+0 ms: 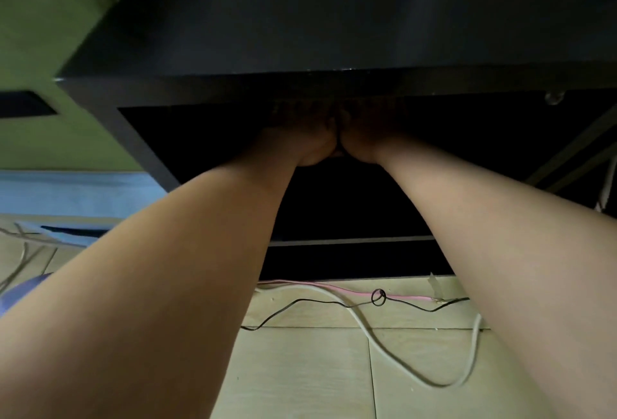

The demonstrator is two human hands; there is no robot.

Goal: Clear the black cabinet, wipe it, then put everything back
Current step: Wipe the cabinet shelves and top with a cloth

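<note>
Left hand (pixel 300 146) and right hand (pixel 369 143) meet inside the dark opening of the black cabinet (pixel 233 86) straight ahead, finger positions lost in shadow; probably clearing or wiping, so next calls for drawing back carefully.

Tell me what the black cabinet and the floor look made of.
The black cabinet looks like laminated board, matte black: flat panels, square edges, faint sheen on top. The floor is pale wood-look tile or laminate, unclear which: grain print, straight seams.
</note>
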